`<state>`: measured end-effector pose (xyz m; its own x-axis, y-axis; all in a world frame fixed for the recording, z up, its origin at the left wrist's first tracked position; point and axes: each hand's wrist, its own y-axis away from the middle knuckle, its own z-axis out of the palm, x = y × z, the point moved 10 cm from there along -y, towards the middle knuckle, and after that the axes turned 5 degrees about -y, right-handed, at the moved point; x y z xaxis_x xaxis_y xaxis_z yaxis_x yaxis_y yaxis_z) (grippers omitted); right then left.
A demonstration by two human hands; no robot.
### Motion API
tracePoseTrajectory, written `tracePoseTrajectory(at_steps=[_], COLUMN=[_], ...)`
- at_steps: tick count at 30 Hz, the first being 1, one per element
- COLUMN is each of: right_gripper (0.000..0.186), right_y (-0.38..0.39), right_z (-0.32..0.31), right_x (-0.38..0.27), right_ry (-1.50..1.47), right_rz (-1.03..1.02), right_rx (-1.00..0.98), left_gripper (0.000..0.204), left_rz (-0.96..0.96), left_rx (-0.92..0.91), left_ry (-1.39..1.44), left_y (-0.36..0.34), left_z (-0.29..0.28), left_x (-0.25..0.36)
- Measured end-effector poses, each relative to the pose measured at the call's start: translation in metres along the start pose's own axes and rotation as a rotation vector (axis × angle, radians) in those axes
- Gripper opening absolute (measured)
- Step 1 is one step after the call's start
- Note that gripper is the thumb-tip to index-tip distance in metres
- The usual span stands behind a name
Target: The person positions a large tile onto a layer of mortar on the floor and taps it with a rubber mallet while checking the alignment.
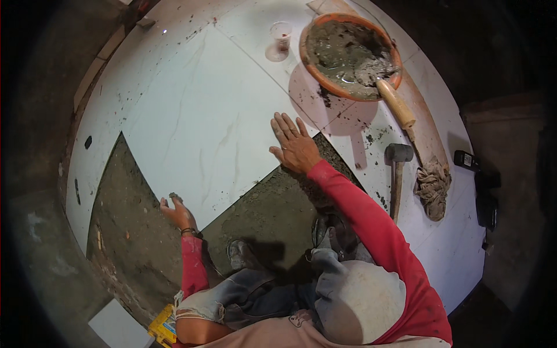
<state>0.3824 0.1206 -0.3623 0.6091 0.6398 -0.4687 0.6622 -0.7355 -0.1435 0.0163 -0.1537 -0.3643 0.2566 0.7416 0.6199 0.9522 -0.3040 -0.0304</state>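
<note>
I have the right hand [296,148] palm down and open, its fingers parted, lying over the large white square tile with faint grey veins [203,127], close to that tile's right-hand corner. The left hand [181,214] is at the tile's near left edge, thumb and fingers somewhat apart with a small grey dab at their tips; I cannot tell from here whether it grips the edge or merely touches it.

The tile lies chiefly ahead of the left hand and to the left of the right one. Nearer the body, between the two hands, I see rough grey mortar bed [255,200], with more of it left of the left hand.

Beyond the right hand and off to its right is a round orange basin [342,93] of wet grey mortar. A pale wooden tool handle [396,104] slants from its rim towards a crumpled beige cloth [434,188]. Right of the right hand lies a mallet with a black head and wooden handle [398,174]. Straight beyond that hand stands a clear plastic cup [281,36].
</note>
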Motion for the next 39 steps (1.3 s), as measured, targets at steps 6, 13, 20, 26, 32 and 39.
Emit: tracePoseTrajectory(at_steps=[6,13,20,26,32,39], right_gripper=[0.040,0.050,0.055,0.036,0.044,0.048], right_y=[0.044,0.305,0.483,0.279,0.095,0.029], right_z=[-0.044,-0.220,-0.290,-0.270,-0.115,-0.104], right_x=[0.017,0.143,0.239,0.072,-0.050,-0.108], right_ry=[-0.205,0.477,0.305,-0.754,-1.792,-1.350], right_rz=[0.150,0.877,1.194,0.705,0.484,0.202], right_rx=[0.105,0.982,0.890,1.235,0.584,0.266], left_gripper=[0.047,0.042,0.039,0.031,0.044,0.054], left_rz=[-0.025,0.361,0.659,0.451,0.883,0.662], left_rx=[-0.157,-0.635,-1.057,-0.927,-0.402,-0.584], left_ry=[0.382,0.393,0.251,0.434,0.383,0.845], left_y=[0.024,0.066,0.159,0.176,0.191,0.183], left_z=[0.022,0.068,0.087,0.068,0.034,-0.010], left_x=[0.028,0.106,0.235,0.313,0.346,0.300])
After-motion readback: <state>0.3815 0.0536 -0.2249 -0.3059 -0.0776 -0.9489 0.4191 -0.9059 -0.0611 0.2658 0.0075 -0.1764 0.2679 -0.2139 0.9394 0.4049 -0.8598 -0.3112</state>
